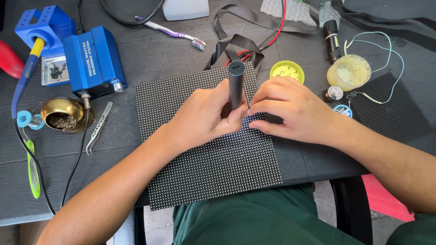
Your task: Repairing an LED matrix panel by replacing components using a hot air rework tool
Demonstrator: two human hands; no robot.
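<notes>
Head view looks straight down on a dark wooden desk (150, 54), where a large black rectangular LED matrix panel dotted with tiny white points (213, 168) lies flat in front of the person. The left hand (204, 115) has its grip clenched around a slim black cylindrical pen-shaped tool (236, 84), held nearly upright with its lower tip hidden behind the fingers, right at the panel's surface. The right hand (290, 109) rests just beside it, fingers pressed flat on the panel, grasping nothing; a small patch of dots near the fingertips looks lit.

Left of the panel sit a blue box-shaped soldering station (93, 61), a brass bowl of tip-cleaning wool (66, 114) and steel tweezers (99, 127). To the right stand a round yellow-green lid (287, 70) and a cloudy yellowish jar (349, 72), near a second black perforated panel (390, 111).

As a judgement: the tool stands tall over closely packed dots, so a slight tilt or slip of the left hand could drag the tip across neighbouring points and scratch or dislodge them. Should the right hand's pressure ease, the panel could slide on the desk. Loose white wires (386, 50) lie near the right forearm and could snag.
</notes>
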